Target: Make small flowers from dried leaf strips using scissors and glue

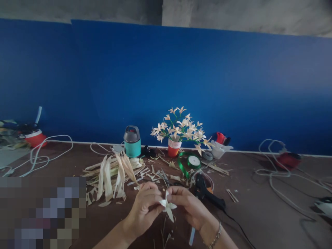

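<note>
Small pale husk flower (168, 206) is sitting low-centre over the table (261, 218), being pinched btw both hands. L hand (144, 206) is curling its fingers closed round the flower's L side, thumb + fingertips touching the petals. R hand (188, 204) is gripping the R side, fingertips meeting at the flower's centre. One petal is hanging down at 6 o'clock. Bracelet (215, 236) is sitting on R wrist.

From the flower:
- Black glue gun (207, 194) is lying just beside R hand at 2 o'clock, cord trailing to 4.
- Pile of husk strips (116, 173) is spreading at 10 o'clock.
- Green ribbon roll (193, 161) is lying at 1 o'clock.
- Striped cup (174, 148) is standing further back at 12, holding a finished flower bunch (181, 128).
- Teal container (132, 142) is standing at 11, near the blue wall (166, 86).
- White cables (38, 157) are looping at 9 o'clock.
</note>
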Available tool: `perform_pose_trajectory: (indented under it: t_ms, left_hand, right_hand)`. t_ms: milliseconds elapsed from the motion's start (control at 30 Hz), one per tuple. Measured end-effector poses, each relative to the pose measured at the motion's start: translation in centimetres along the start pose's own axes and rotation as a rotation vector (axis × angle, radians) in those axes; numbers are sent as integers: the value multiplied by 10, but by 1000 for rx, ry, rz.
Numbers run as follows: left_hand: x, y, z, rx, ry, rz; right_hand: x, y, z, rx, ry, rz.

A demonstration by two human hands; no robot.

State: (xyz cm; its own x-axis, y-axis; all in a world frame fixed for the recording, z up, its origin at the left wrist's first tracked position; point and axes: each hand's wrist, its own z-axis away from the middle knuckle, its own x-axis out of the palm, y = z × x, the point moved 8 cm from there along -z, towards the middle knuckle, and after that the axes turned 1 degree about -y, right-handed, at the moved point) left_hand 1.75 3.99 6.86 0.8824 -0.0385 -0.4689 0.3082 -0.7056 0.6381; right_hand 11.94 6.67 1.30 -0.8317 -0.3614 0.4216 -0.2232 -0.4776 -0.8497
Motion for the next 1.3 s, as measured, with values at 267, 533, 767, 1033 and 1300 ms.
perform_pose_trajectory:
  t_ms: [267,533,767,1033,1300]
  left_hand:
    - [-2,-66,21,-730,298,350]
    - [2,-75,26,-863,421,654]
    - [3,-72,25,-884,431,772]
    - [7,-75,28,-912,493,909]
    - [13,-81,33,-967,496,963]
  right_hand:
    - [-87,-75,38,-140,773,1510]
    - [-120,-50,51,184,830,1879]
    - [-128,-63,51,-77,863,1735]
    - [-32,-86,51,-784,529,1100]
    - [7,-39,28,-754,189,1160]
